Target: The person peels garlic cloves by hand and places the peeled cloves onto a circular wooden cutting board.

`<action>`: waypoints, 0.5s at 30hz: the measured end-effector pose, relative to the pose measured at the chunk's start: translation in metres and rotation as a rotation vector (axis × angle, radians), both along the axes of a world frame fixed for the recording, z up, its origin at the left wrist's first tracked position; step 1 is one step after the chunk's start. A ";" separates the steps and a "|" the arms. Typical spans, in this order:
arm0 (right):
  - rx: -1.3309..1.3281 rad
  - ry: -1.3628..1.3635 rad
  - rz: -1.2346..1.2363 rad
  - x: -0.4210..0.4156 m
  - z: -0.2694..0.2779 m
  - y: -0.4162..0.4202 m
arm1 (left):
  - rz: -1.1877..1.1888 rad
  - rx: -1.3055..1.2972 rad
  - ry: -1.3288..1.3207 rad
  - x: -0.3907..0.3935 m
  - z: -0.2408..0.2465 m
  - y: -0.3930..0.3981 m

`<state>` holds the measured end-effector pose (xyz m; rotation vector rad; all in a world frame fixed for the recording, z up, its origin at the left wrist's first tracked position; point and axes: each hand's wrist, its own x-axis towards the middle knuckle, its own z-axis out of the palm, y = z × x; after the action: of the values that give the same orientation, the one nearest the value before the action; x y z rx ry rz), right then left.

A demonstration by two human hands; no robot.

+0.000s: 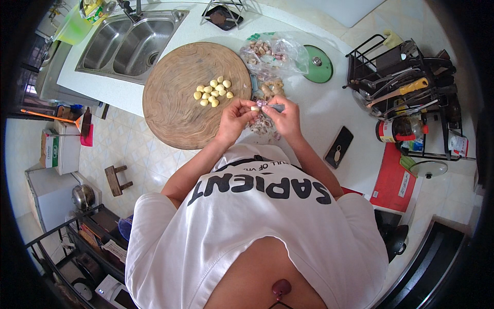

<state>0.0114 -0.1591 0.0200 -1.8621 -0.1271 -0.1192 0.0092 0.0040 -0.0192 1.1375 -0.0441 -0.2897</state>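
Between the fingertips of my left hand [236,117] is a pale garlic clove [254,109]. My right hand [285,116] grips a small knife [277,107] with a grey part showing; a purple piece of garlic skin [261,103] is at its fingers. Both hands meet just past the right edge of a round wooden chopping board [173,112]. Several peeled garlic cloves [214,92] lie in a group on the board. Loose garlic skins [261,126] are heaped under my hands. Ginger [272,89] lies beyond them, partly hidden, near a plastic bag [291,54] of unpeeled garlic [260,48].
A double steel sink [142,46] is at the back left. A green glass lid [318,65] lies right of the bag. A phone [339,147] rests on the white counter [312,104]. A black rack [370,58] with utensils stands at the right, beside a bottle [401,129].
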 end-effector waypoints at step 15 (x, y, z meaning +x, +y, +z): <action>0.394 0.196 -0.007 0.008 -0.009 -0.007 | -0.113 -0.215 0.085 0.000 0.016 -0.001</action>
<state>0.0190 -0.1657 0.0108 -1.4715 0.0376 0.0325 0.0094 0.0031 -0.0033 0.9096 -0.0633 -0.4236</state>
